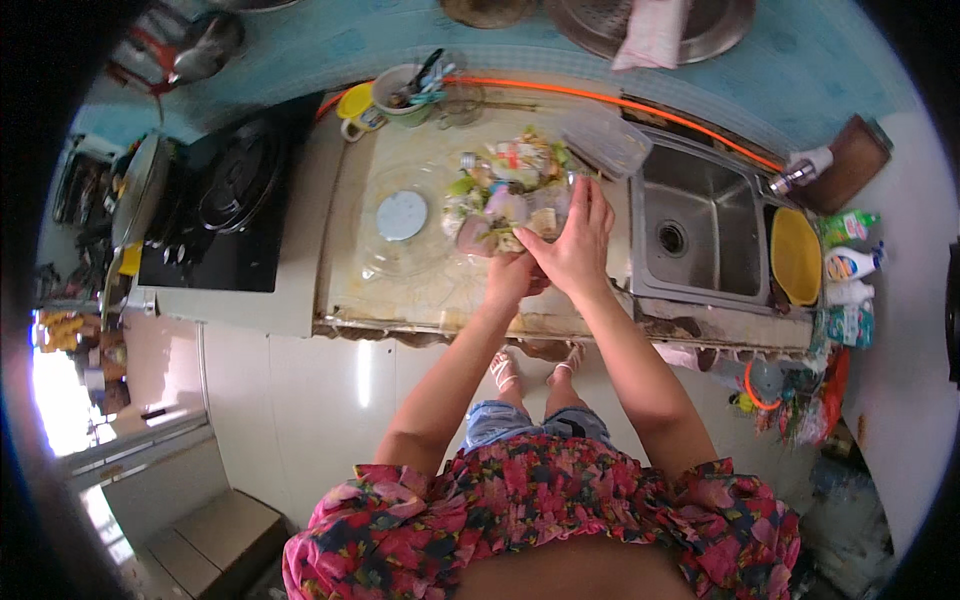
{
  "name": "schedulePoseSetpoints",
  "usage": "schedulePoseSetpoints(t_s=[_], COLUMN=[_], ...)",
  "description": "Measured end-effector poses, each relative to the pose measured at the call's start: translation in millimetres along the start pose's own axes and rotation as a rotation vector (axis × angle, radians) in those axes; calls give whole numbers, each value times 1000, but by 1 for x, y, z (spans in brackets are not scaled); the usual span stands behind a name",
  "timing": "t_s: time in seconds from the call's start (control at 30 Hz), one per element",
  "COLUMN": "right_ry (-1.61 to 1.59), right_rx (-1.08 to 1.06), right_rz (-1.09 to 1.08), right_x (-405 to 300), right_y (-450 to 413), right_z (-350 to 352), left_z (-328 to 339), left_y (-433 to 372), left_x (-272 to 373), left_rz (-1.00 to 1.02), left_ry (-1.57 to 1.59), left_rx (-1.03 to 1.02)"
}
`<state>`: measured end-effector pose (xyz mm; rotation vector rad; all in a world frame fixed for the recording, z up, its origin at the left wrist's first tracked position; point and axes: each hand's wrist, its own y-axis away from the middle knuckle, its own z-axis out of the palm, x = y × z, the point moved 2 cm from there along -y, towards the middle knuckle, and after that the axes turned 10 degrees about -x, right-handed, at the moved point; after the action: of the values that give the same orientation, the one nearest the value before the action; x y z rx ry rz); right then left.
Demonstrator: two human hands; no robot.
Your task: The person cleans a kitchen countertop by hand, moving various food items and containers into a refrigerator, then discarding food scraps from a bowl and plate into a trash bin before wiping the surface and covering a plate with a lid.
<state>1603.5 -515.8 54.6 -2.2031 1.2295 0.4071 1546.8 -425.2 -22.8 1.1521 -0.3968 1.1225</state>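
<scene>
In front of me is a blurred heap of mixed food, with pale, pink and green pieces. Small jars or bottles may be among them; motion blur hides the detail. My left hand grips the heap's near edge, its curled fingers partly hidden under my right hand. Against the right side lies my right hand, thumb at the front and long fingers stretched along the edge. Whether a clear tray or bag holds the heap, I cannot tell. Left of it, a round clear glass plate rests on the counter around a white disc.
A clear plastic container lies tilted beside the steel sink. Behind stand a utensil pot and a yellow-lidded mug. The black cooktop is left; a yellow basin and cleaning bottles are right.
</scene>
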Motion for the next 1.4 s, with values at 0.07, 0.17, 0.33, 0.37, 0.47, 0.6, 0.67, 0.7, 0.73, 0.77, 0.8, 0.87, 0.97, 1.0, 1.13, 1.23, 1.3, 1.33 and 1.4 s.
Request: schedulePoseSetpoints(t_s=[0.07,0.17,0.33,0.37,0.47,0.6,0.67,0.7,0.73,0.77,0.8,0.87,0.97,1.0,1.13,1.23,1.3,1.33,1.4], right_ry=[48,82,182,176,188,196,221,219,226,236,217,108,207,195,171,106,94,91,6], right_rx=[-25,-22,33,34,24,16,-22,-2,38,32,16,-2,13,-5,-33,22,86,90,94], right_rz=[20,61,9,11,47,47,66,63,54,66,55,-16,86,85,133,112,85,87,106], right_x=[-6,1,10,11,6,8,18,21,19,19,9,-31,22,20,14,10,15,15,15], right_y=[-1,-3,-3,-2,-2,-1,-2,-2,-3,-2,-2,-1,0,0,0,2,2,2,1], right_z=[8,22,33,33,32,32,29,28,28,27,31,40,26,25,28,27,27,27,26], left_z=[-3,0,-72,-96,-200,-244,-230,-227,-229,-239,-274,-373,-245,-232,-146,-73,-37,-13,2], left_y=[-2,13,53,57,50,27,5,-6,-13,-19,-12,37,7,19,55,64,57,58,51], left_x=[-8,-3,1,7,36,76,87,88,89,82,71,57,88,104,158,163,136,122,102], left_rz=[45,23,183,312,463,-87,-283,-339,-395,-391,-334,26,227,497,799,1353,1299,1029,1285], left_ry=[3,-39,-107,-75,-715,-1125,-1124,-1118,-1108,-1066,-924,-342,-152,-29,-236,-1041,-1780,-2169,-2073], left_rx=[2,-3,313,499,1064,1093,934,843,761,757,789,932,589,580,587,419,300,304,98])
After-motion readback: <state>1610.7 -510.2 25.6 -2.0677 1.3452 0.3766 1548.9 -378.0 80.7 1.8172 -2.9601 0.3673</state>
